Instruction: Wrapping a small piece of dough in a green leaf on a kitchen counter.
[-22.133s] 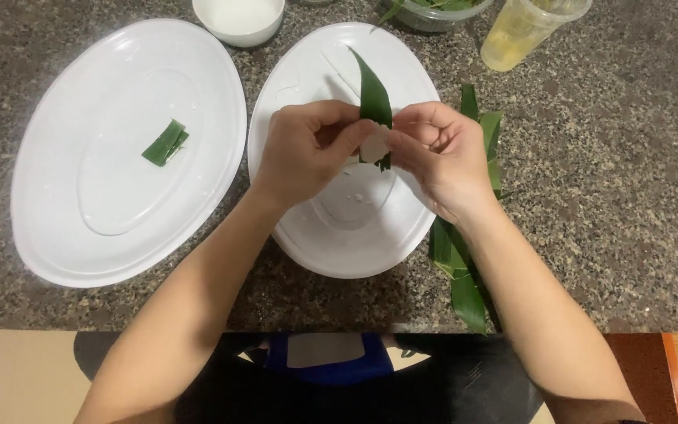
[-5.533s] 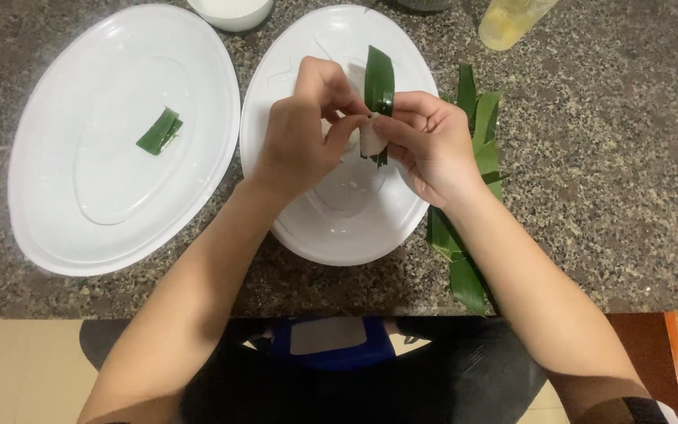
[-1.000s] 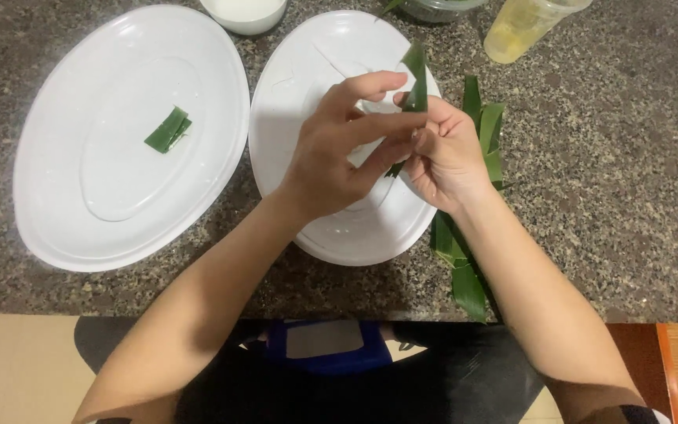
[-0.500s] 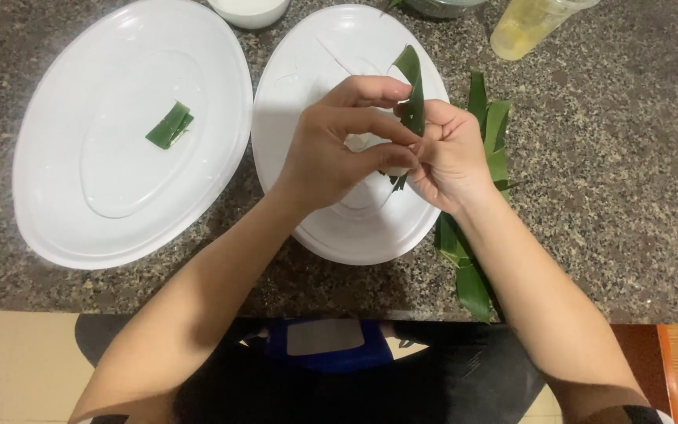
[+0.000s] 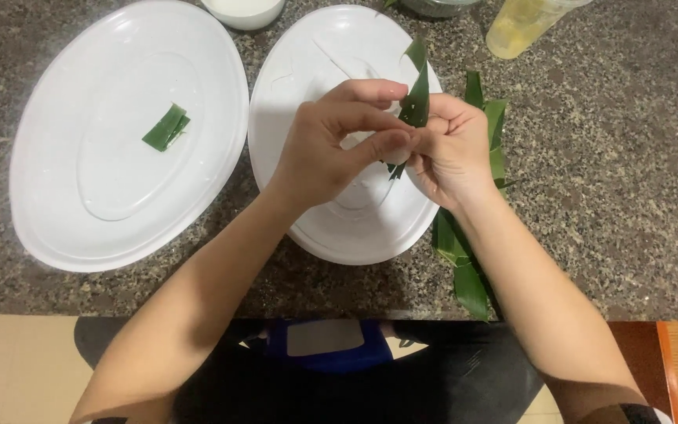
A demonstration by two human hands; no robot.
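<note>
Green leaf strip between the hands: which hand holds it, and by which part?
Both. The left hand and right hand pinch the green leaf strip at its lower end; its upper part stands free above the fingers.

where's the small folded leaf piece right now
In the head view the small folded leaf piece lies alone on the left white oval plate, left of both hands.

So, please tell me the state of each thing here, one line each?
Left hand: pinching the leaf strip.
Right hand: gripping the leaf strip.
Leaf strip: held upright over the right plate.
Right plate: bare.
Left plate: holds a folded leaf piece.
Spare leaves: lying on the counter.
</note>
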